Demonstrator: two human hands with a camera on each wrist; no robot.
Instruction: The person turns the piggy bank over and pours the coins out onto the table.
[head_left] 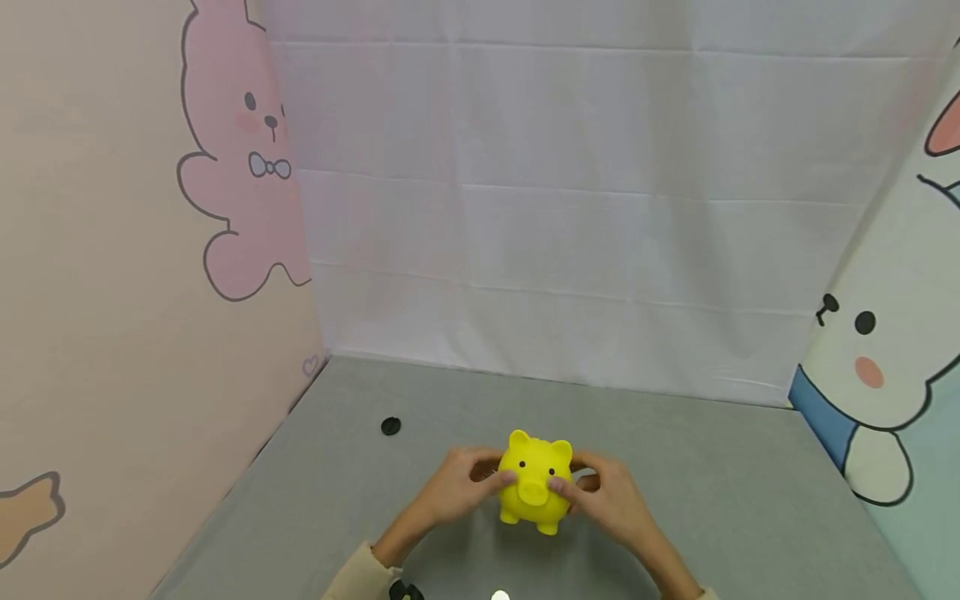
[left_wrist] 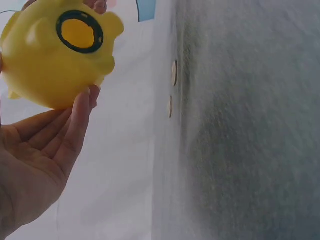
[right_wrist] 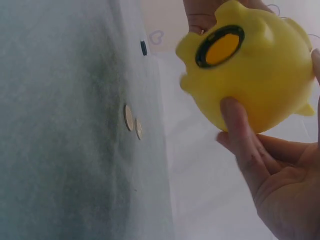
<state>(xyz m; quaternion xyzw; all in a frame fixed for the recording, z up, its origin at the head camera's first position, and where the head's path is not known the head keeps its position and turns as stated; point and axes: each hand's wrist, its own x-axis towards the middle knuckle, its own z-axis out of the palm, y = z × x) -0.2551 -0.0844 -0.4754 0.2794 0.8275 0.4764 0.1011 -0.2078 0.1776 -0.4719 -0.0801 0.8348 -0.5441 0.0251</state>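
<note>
Both hands hold a yellow piggy bank (head_left: 534, 483) just above the grey table, its snout facing me. My left hand (head_left: 457, 487) grips its left side and my right hand (head_left: 607, 496) its right side, thumbs beside the snout. The wrist views show the piggy bank (left_wrist: 55, 55) (right_wrist: 255, 70) from below, lifted off the table. A black ring on its underside surrounds an open round hole. The left hand (left_wrist: 40, 145) and right hand (right_wrist: 270, 165) cup its sides. Two coins (left_wrist: 173, 73) (right_wrist: 128, 117) lie on the table under it.
A small black round plug (head_left: 391, 426) (right_wrist: 144, 48) lies on the grey table (head_left: 712, 467) to the back left. Cartoon-printed panels stand at the left (head_left: 112, 250) and right (head_left: 900, 350). A white cloth backdrop (head_left: 570, 208) closes the far side.
</note>
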